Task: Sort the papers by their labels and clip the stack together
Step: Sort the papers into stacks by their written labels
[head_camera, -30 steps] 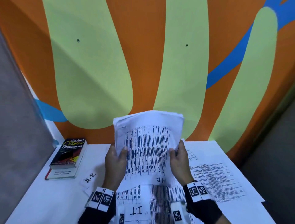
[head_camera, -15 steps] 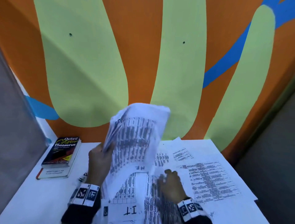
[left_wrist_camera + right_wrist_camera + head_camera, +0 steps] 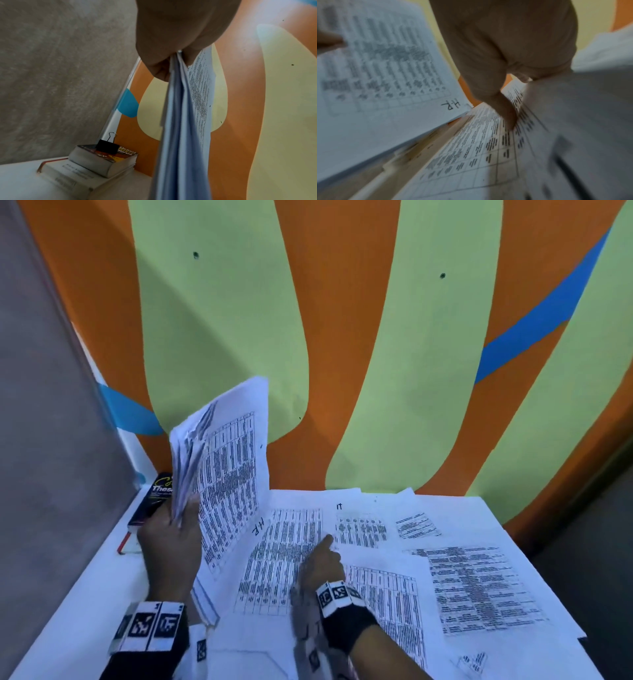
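My left hand (image 3: 173, 525) grips a stack of printed papers (image 3: 226, 474) and holds it upright over the table's left side; the left wrist view shows the thumb and fingers pinching the stack's (image 3: 180, 121) edge. Its front sheet (image 3: 385, 67) is marked "H.R". My right hand (image 3: 323, 556) lies on a table sheet marked "HR" (image 3: 284, 556), its index finger (image 3: 509, 119) straight and touching the print. A sheet marked "IT" (image 3: 359, 529) lies just beyond. A black binder clip (image 3: 108, 146) sits on the books at the left.
Two stacked books (image 3: 150, 508), a thesaurus on top, lie at the table's back left corner by the grey partition. More printed sheets (image 3: 479, 587) cover the right half of the white table (image 3: 85, 594). The painted wall stands close behind.
My right hand let go of the stack and came down onto the sheets on the table. My left hand swung the stack to the left and turned it edge-on.
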### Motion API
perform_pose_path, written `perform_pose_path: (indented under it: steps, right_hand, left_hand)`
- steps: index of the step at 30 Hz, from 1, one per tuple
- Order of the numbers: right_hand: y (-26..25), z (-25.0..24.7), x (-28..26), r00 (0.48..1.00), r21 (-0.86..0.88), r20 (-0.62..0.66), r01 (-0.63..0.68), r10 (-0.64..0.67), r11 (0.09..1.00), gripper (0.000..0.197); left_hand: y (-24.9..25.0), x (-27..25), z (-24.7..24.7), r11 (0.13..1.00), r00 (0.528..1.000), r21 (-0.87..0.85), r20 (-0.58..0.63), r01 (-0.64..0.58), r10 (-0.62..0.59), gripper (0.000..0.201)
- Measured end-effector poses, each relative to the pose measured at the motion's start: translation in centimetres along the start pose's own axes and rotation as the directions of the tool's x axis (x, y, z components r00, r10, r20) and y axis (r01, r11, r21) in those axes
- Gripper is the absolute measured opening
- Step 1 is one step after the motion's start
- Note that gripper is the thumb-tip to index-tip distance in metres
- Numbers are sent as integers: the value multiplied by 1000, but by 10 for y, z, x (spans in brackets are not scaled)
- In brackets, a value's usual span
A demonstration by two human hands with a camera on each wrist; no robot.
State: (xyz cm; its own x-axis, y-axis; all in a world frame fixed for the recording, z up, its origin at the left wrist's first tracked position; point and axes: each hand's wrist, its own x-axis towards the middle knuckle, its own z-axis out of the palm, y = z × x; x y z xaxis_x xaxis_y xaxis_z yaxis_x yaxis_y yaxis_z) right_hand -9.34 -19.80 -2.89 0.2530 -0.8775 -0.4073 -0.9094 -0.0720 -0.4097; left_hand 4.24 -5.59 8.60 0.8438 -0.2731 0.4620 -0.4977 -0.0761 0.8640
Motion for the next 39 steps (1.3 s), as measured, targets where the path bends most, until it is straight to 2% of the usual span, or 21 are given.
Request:
perform_pose_path:
  steps: [3,5,7,8,10,11,13,14,16,17,18,19,20,23,25,27,30,34,36,37,39]
  right_hand:
    - [14,-15,-11,998,198,-17,59,-57,978,72]
    - [39,-27,-24,998,325,-29,66,-59,943,77]
    - [79,-36,-37,998,396,-58,25,-2,918,86]
    - [99,-45,-48,996,428,-44,-49,75,903,85]
    - [152,-48,-58,983,392,-29,-157,183,906,69]
    - [186,-38,-44,966,314,59,-257,251,914,70]
    - [276,9,5,918,241,88,-395,385,886,103]
    - [294,14,7,930,215,79,-368,359,905,103]
    - [263,-21,-21,951,172,30,-309,309,935,78]
    - [227,-49,-42,928,104,27,-373,372,922,55]
    - [204,-64,-67,946,-39,41,-319,321,947,55]
    - [195,-62,-75,925,49,-6,-379,380,924,73]
    - [186,-58,-83,921,22,-68,-383,384,923,91]
    - [175,-60,-80,908,155,-92,-393,409,906,105]
    - [178,-62,-75,930,179,-47,-351,364,919,96]
    - [181,-64,-77,957,190,-55,-270,285,944,69]
    - [185,-68,-84,972,126,-159,-151,171,980,26]
    - [185,-102,-80,940,187,-339,41,26,981,21]
    - [184,-127,-70,913,244,-408,94,14,965,23]
    - [183,-138,-62,906,252,-423,109,8,962,27]
    - [183,-159,-42,933,218,-356,140,-55,966,35]
  left_hand:
    - [-6,3,-5,999,999,-31,-20,-35,35,30]
    - [-11,5,-10,998,998,-30,-31,-53,52,31]
    - [-18,8,-16,998,997,5,-39,-65,65,35]
    - [-23,9,-20,998,997,23,-38,-62,63,34]
    - [-27,12,-24,999,999,22,-36,-34,35,27]
    - [-28,13,-25,1000,999,16,-37,-16,17,25]
    - [-30,13,-27,1000,999,14,-43,4,-3,22]
    - [-29,12,-27,1000,999,16,-44,7,-6,24]
    - [-31,13,-27,1000,999,13,-41,16,-16,33]
    - [-34,14,-27,1000,999,4,-39,17,-17,36]
    - [-36,15,-25,1000,999,-5,-31,14,-14,36]
    - [-37,16,-24,1000,1000,-9,-22,8,-8,35]
    - [-38,16,-22,1000,1000,-11,-12,-1,1,36]
    - [-34,13,-14,1000,1000,-17,-2,-25,25,41]
    - [-29,9,-10,999,999,-30,18,-35,36,43]
    - [-24,6,-9,999,998,-33,52,-29,31,36]
    - [-15,1,-8,999,997,-24,67,-23,25,28]
    - [-9,1,-8,1000,997,-24,73,-5,7,26]
    - [-11,2,-7,999,997,-43,76,13,-9,19]
    - [-12,3,-7,999,997,-51,77,11,-7,19]
    - [-16,5,-6,999,997,-51,76,-12,16,28]
